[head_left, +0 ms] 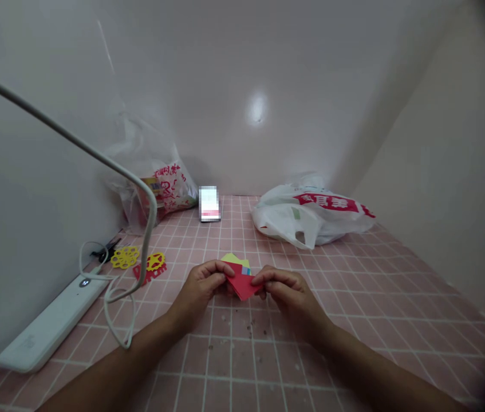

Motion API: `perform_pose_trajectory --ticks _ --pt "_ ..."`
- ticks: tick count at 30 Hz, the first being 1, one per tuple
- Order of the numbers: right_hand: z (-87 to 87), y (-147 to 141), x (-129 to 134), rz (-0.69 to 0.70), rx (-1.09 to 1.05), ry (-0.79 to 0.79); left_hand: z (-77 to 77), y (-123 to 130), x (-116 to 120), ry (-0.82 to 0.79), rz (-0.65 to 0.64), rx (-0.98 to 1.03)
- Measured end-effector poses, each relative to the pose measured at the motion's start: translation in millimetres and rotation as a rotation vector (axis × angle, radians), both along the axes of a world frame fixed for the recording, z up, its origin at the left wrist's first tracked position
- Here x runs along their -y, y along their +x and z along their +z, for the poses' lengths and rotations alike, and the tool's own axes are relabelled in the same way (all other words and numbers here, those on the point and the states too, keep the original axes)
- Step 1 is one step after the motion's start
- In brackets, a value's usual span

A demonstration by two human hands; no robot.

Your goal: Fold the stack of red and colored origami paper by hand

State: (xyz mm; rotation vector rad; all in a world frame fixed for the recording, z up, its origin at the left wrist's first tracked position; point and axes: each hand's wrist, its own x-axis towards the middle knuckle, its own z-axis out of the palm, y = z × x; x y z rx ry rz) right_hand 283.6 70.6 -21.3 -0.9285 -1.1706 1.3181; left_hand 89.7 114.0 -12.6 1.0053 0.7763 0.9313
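Observation:
A folded piece of red paper (244, 287) is held up between my two hands, its point turned down toward me. My left hand (208, 283) pinches its left side between thumb and fingers. On the right side, my right hand (283, 289) pinches the other corner. Just behind the red paper lie yellow paper (236, 260) and a small bit of blue and grey paper, partly hidden by it.
Yellow cutouts (125, 257) and a red cutout (142, 277) lie left, near black scissors (107, 250), a white power strip (53, 320) and a looping cable (150, 229). Behind are a bag (169, 186), an upright phone (209, 203) and a white bag (315, 212).

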Motion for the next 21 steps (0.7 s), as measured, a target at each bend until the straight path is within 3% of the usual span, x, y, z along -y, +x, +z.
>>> perform_pose_trajectory --ticks 11,17,21 --pt "-7.7 0 -3 -0.039 0.028 -0.052 2.0 0 2 0.16 -0.078 -0.142" --pt "-8.2 -4 -4 0.015 0.1 -0.083 -6.6 0 -2 0.197 -0.045 -0.158" --pt "-9.2 -5 -4 -0.029 0.084 -0.126 -6.4 0 -2 0.178 -0.07 -0.142"
